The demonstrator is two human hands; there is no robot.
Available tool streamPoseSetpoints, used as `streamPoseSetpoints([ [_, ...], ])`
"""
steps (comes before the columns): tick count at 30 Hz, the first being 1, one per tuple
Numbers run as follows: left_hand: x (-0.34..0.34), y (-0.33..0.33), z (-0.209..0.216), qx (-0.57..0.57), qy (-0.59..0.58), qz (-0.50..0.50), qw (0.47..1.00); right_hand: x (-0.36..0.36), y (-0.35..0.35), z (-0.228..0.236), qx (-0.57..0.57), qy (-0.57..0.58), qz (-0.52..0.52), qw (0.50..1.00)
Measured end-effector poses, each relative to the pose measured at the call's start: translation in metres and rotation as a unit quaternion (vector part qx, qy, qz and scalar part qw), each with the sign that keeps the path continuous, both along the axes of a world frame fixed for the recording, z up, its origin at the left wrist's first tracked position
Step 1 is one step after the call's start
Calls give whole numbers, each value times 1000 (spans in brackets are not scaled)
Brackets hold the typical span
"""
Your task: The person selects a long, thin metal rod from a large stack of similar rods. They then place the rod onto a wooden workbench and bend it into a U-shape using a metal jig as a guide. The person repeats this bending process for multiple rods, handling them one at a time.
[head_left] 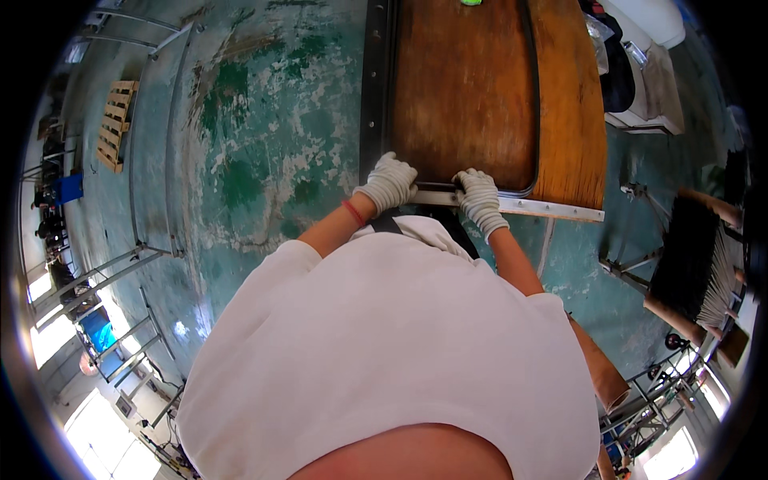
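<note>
A thin black strip (pixel 535 104), which looks like a rubber seal, lies in a long loop with rounded corners on a brown wooden tabletop (pixel 572 120). At the table's near left corner, my left hand (pixel 390 181), in a whitish knit glove, has its fingers curled over the strip. My right hand (pixel 480 198), gloved the same way, is closed on the strip at the near edge, a short way to the right. Between the hands the strip runs along that edge. My fingertips are partly hidden.
A metal bar (pixel 556 210) trims the near edge, and a dark rail (pixel 373 88) lines the left side. A bright green object (pixel 470 2) sits at the far end. Right stand a white box (pixel 648 120) and a black roll (pixel 684 252); far left lies a wooden pallet (pixel 117 124).
</note>
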State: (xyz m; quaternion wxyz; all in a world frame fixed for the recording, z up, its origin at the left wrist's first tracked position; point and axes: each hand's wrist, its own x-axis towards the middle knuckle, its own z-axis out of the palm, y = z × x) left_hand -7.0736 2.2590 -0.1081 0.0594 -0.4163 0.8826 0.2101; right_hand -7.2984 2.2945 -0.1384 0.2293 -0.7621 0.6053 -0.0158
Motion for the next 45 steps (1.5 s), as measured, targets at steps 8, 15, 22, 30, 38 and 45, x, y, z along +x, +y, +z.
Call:
streamPoseSetpoints([
  [8,-3,0,-1,37,-34,-13,999,4,-4,6,-8,33,53,998],
  [15,-5,-7,0,38,-31,-30,998,5,-1,11,-24,32,48,998],
  [22,9,-6,15,48,-9,-30,998,2,0,26,3,34,38,999],
  [30,44,-2,130,-283,460,281,793,-10,-15,141,-25,-56,89,994],
  [38,74,-32,31,-94,216,398,887,-32,-63,292,-173,-35,69,982],
  [45,-25,-11,26,-88,149,44,984,-121,-160,412,-372,-300,-50,877],
])
